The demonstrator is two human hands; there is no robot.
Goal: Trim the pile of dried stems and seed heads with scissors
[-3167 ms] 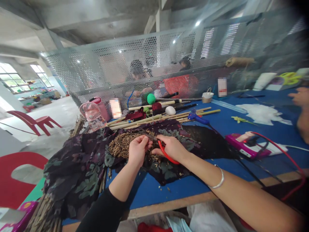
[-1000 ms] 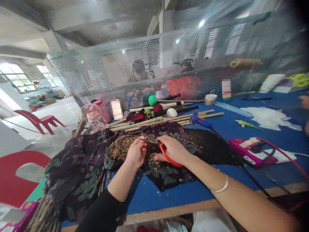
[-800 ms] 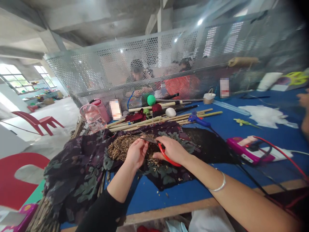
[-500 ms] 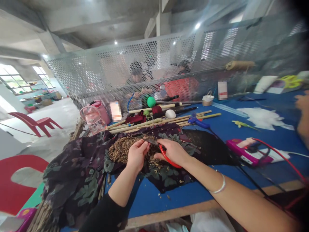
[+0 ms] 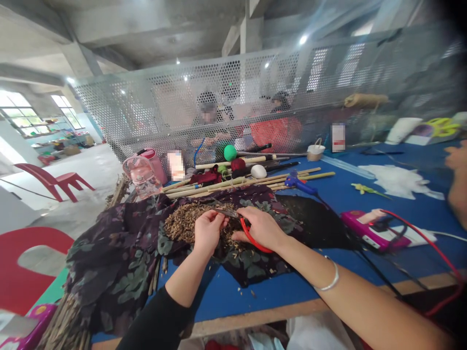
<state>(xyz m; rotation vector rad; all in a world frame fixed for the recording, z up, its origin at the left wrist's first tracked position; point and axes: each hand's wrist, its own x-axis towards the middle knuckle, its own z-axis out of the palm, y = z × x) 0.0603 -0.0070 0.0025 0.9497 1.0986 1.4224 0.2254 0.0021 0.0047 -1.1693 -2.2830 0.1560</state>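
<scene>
My right hand is closed round the red handles of a pair of scissors, whose blades point left toward my left hand. My left hand is pinched shut on a small thin piece I cannot make out, right at the scissor blades. Both hands hover over a heap of brown chopped plant bits that lies on a dark flowered cloth spread over the blue table.
Bamboo sticks, a green ball, a white ball, a blue glue gun and a pink bottle lie behind. A pink device with a red cable sits right. Another person's hand shows far right; people sit behind the mesh screen.
Hands stay over the heap with only small shifts; the left hand's fingers have closed in nearer the scissor blades. The view wobbles slightly.
</scene>
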